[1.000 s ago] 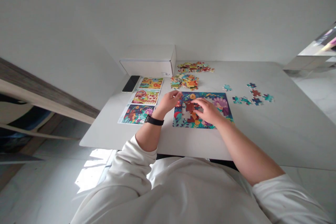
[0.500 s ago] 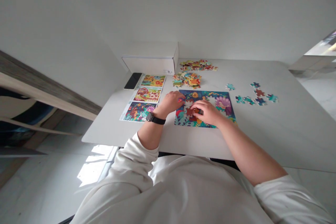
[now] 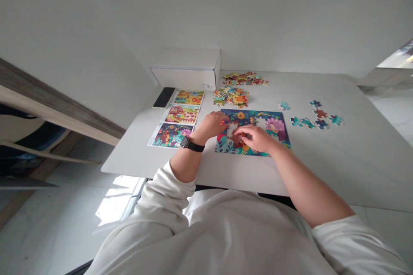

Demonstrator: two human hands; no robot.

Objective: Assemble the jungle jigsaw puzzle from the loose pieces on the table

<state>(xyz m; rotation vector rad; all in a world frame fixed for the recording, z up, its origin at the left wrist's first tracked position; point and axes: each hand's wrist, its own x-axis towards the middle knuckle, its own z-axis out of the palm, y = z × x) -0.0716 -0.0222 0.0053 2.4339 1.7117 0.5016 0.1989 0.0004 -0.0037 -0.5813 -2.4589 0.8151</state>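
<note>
Left of centre, three bright printed picture cards [image 3: 171, 135] lie in a column on the white tabletop [image 3: 355, 167]. Beside them our left hand [image 3: 210, 125], black watch [image 3: 192, 145] at the wrist, pinches a small red jigsaw piece [image 3: 222, 123] at the edge of the part-built colourful cardboard jigsaw puzzle [image 3: 274, 125]. Our right hand [image 3: 254, 138] curves over the puzzle's gap; whether it grips a piece, we cannot tell. Loose teal and navy pieces [image 3: 318, 116] lie to the right.

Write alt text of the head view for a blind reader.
A person's left hand and right hand work at a partly assembled jigsaw puzzle on a white table, with loose pieces behind it and three picture cards to its left.
</note>
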